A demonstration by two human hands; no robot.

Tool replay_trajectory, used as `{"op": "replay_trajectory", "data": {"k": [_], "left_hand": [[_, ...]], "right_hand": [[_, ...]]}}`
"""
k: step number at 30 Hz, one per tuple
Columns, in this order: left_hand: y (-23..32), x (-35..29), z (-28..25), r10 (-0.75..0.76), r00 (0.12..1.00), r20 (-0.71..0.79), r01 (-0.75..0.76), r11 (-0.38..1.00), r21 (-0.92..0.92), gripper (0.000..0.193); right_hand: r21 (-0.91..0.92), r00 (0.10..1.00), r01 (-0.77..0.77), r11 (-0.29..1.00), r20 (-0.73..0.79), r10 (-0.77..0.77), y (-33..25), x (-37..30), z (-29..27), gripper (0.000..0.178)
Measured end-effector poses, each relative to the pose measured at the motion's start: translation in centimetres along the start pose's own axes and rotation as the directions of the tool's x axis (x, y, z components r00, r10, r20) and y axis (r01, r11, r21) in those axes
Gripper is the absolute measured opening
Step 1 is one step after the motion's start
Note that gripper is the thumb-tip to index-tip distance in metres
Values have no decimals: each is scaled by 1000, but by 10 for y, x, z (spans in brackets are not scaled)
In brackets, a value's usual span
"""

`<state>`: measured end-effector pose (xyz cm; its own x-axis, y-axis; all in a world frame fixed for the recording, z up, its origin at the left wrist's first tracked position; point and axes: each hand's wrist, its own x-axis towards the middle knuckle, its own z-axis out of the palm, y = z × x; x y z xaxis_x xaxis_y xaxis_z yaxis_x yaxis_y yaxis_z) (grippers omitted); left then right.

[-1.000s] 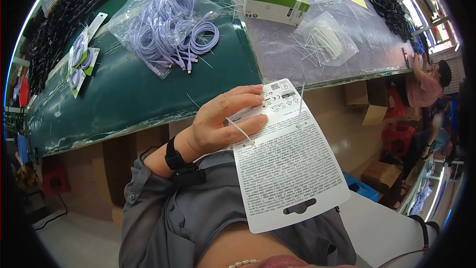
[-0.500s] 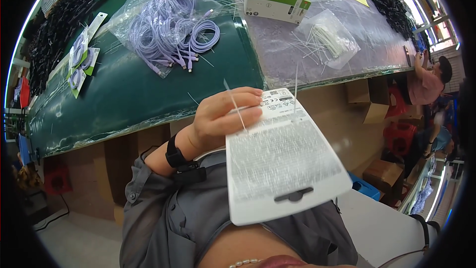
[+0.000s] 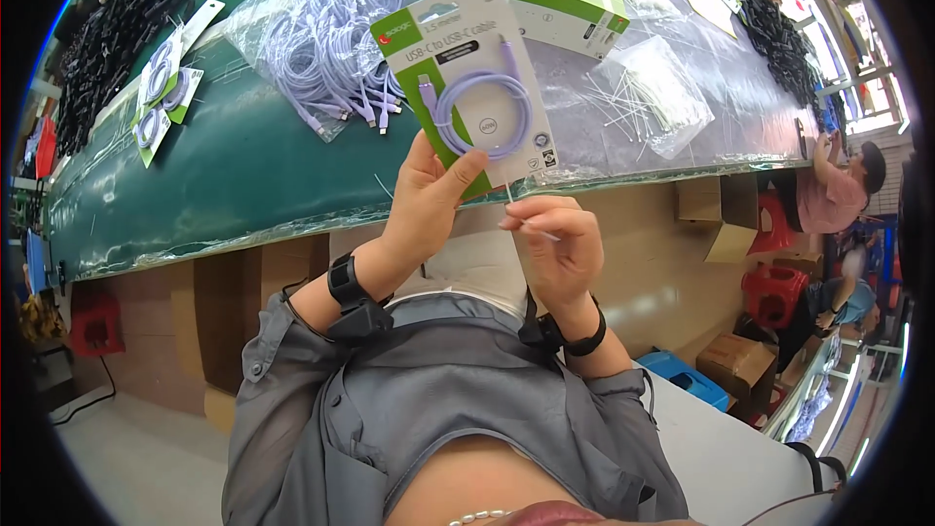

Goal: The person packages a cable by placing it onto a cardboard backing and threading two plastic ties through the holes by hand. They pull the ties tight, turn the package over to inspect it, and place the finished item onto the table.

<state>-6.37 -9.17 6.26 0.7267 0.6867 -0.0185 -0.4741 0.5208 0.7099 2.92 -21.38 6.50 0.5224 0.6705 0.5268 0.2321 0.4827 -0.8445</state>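
Note:
My left hand (image 3: 429,197) is closed on the lower left of a white and green packaging card (image 3: 466,18), thumb on its front. A coiled lilac USB cable (image 3: 529,105) lies against the card, its two plugs pointing up. Below the card's bottom edge, my right hand (image 3: 563,251) pinches a thin white cable tie (image 3: 509,194). The tie runs up toward the card; how it passes behind is hidden. Both hands are in front of the table's near edge.
A bag of lilac cables (image 3: 326,49) and several carded cables (image 3: 156,97) lie on the green table (image 3: 243,195). To the right are a stack of green and white cards (image 3: 567,2) and a bag of white ties (image 3: 657,97). A person (image 3: 833,185) works at far right.
The card has been turned from its printed back to its cable side and raised over the table edge. My right hand has come into view, pinching the tie.

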Motion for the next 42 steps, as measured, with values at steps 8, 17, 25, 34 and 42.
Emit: {"op": "replay_trajectory", "data": {"k": [8, 17, 25, 34, 42], "left_hand": [[-12, -5, -8, 190, 977, 101, -204, 965, 164, 38], [-19, -2, -21, 355, 916, 188, -401, 787, 469, 40], [-18, -2, -28, 388, 842, 375, -535, 517, 668, 38], [-2, -1, -15, 493, 654, 574, -740, 259, 621, 40], [1, -14, -9, 474, 485, 735, -856, 82, 511, 37]], "right_hand": [[-505, 993, 90, 858, -22, -117, -6, 30, 3, 18], [-762, 975, 223, 608, 179, -133, -20, 33, 5, 19], [-779, 981, 191, 597, 177, -83, -22, 36, 4, 16], [-809, 974, 197, 553, 224, -19, -18, 13, -4, 30], [250, 690, -722, 645, 338, 640, -31, -48, -44, 64]]}}
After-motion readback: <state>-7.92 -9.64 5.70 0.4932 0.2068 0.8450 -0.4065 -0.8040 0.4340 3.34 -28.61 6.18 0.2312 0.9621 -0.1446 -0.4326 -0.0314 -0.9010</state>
